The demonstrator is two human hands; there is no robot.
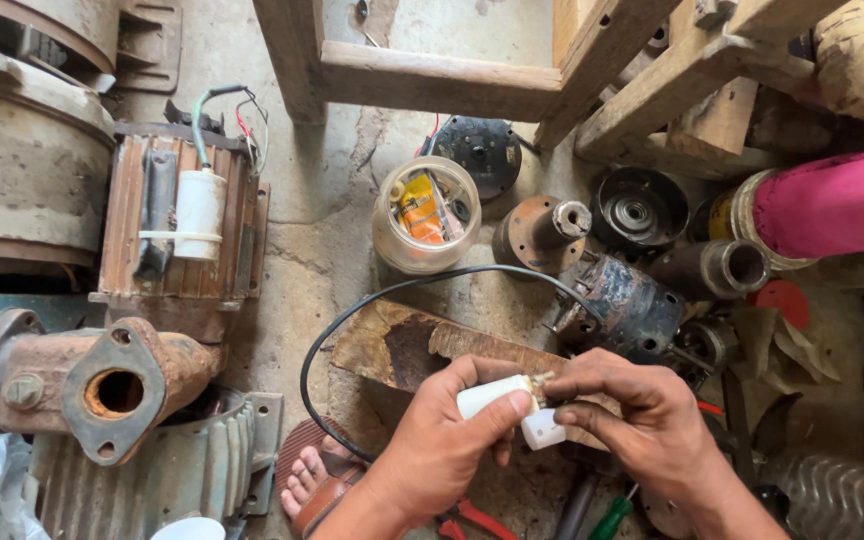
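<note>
The left hand [452, 430] closed its grip round a white capacitor [492, 396], thumb lying along the body. The right hand [642, 420] pinched at the capacitor's end, where short wire stubs [538, 379] showed, and a small white cap [542, 430] sat just beneath that pinch. Directly behind the grip lay a wood plank [402, 345] on the floor, and a black cable [352, 320] looped over it toward a dark motor [622, 305] just beyond the right hand. Farther off from the grip stood a clear jar [426, 214] holding an orange packet and small parts. Below the left wrist a sandalled foot [307, 480] showed, with red pliers [477, 518] and a green screwdriver [610, 518] near the wrists. Well off to the left of the grip lay a rusty pump [102, 385].
</note>
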